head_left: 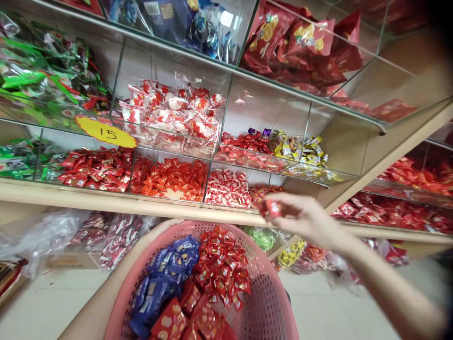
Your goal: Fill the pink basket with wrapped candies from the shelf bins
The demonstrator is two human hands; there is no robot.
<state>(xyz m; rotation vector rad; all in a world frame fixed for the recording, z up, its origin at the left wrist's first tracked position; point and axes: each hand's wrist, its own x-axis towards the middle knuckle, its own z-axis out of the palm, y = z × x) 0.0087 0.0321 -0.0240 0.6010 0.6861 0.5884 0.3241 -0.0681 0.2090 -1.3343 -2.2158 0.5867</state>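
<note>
A pink perforated plastic basket (272,293) fills the lower middle of the view. My left arm runs along its left side, and my left hand (164,231) holds it by the far rim, with most of the fingers hidden. Inside lie blue packets (159,293), small red-wrapped candies (221,264) and larger red packets with orange-slice prints (170,321). To the right, my right hand (300,215) is closed on a red-wrapped candy (273,208), slightly blurred, above and beyond the basket's right rim. It is just in front of the lowest shelf bins.
Glass-divided shelves hold orange-red candies (173,177), red-and-white candies (228,189), yellow-wrapped candies (300,148) and green packets (38,71). A yellow price tag (106,132) reads 15. The wooden shelf edge (88,198) crosses behind the basket. Plastic bags (120,241) of goods sit below.
</note>
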